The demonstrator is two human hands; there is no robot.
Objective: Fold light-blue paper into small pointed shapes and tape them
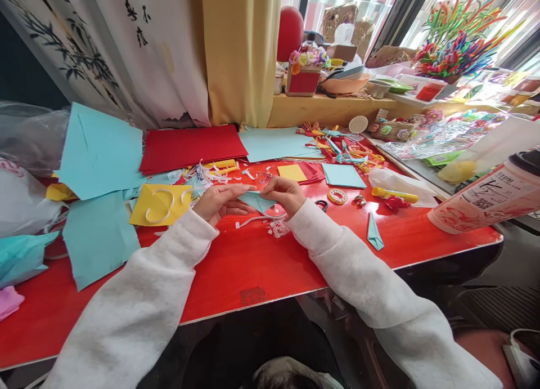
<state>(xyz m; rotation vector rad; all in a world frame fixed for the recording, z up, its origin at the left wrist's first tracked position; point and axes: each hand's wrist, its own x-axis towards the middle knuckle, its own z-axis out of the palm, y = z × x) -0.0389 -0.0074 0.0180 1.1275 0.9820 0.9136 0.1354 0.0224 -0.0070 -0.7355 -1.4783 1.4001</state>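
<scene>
Between my two hands, above the red table, is a folded piece of light blue paper (258,202). My left hand (223,202) supports its left side, fingers closed along it. On its upper right edge, the thumb and fingers of my right hand (289,193) pinch it. A white paper strip (255,219) lies just below the hands, among small scraps. To the right rests a folded blue paper piece (374,232), long and pointed. Behind the hands are a yellow paper square (292,173) and a stack of blue squares (343,175).
Red sheets (194,148) and large blue sheets (101,152) lie at the back and left. A tall cup (489,195) leans in at the right. Nearby are a tape roll (337,196), a yellow glue stick (394,195) and folded paper pieces (343,150).
</scene>
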